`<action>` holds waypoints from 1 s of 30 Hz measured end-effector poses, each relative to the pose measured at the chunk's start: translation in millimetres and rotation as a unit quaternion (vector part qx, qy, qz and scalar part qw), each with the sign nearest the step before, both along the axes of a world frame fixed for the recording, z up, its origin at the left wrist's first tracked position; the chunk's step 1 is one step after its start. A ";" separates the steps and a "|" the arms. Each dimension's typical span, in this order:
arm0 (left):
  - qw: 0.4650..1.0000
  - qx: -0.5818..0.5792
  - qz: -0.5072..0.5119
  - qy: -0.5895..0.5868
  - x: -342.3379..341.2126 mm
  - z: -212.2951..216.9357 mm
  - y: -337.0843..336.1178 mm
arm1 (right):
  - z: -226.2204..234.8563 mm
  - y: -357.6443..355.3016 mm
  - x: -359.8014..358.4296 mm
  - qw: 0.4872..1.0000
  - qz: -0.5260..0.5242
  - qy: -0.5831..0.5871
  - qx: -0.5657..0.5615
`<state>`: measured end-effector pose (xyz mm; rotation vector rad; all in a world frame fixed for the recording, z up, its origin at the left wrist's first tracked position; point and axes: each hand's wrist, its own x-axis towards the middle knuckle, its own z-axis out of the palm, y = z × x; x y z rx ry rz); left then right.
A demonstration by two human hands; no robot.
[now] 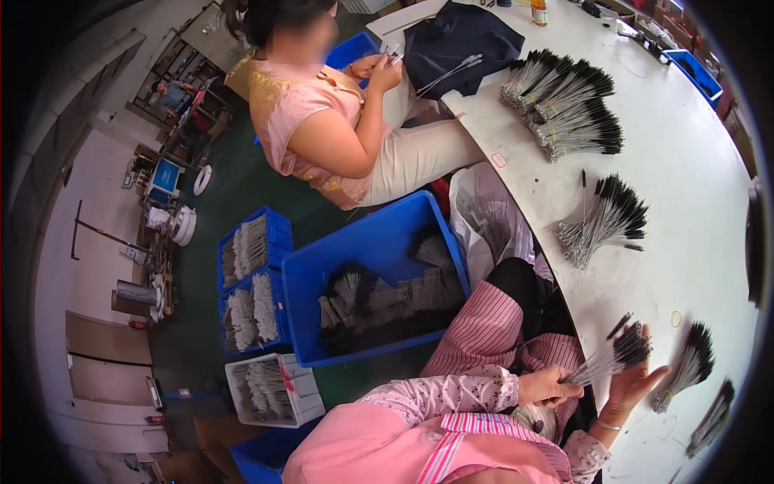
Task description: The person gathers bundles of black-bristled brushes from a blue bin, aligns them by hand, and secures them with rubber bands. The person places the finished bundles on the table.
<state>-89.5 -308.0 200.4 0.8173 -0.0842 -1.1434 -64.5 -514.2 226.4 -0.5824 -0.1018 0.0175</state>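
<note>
A fanned bundle of thin wire-handled brushes [595, 365] with black bristle heads is between my hands at the table's near edge. My left hand [550, 386] is closed around the wire ends. My right hand [627, 395] is by the bristle heads, palm open and thumb stretched out; its fingers are partly hidden behind the bristles. Right of it on the table lies another brush bundle [685, 367], and beyond that a smaller brush bundle [713, 418]. Farther up the table sits a loose pile of brushes [601, 222].
The white table [532, 181] curves along my right, with several brush bundles [564, 101] at its far part. A large blue bin [294, 302] of brushes stands left of my legs, beside smaller blue crates [284, 234] and a white crate [310, 395]. A co-worker [322, 121] sits ahead, holding thin pieces.
</note>
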 end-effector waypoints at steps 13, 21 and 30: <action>0.995 0.060 -0.010 0.083 -3.9 -30.9 0.5 | -20.2 32.1 -1.1 0.987 0.052 0.133 0.079; 0.989 0.122 -0.016 0.081 1.3 -22.8 1.5 | -22.1 31.0 -0.4 0.987 0.053 0.126 0.085; 0.987 0.139 -0.012 0.079 0.0 -28.3 -2.5 | -25.6 27.8 0.1 0.989 0.061 0.112 0.075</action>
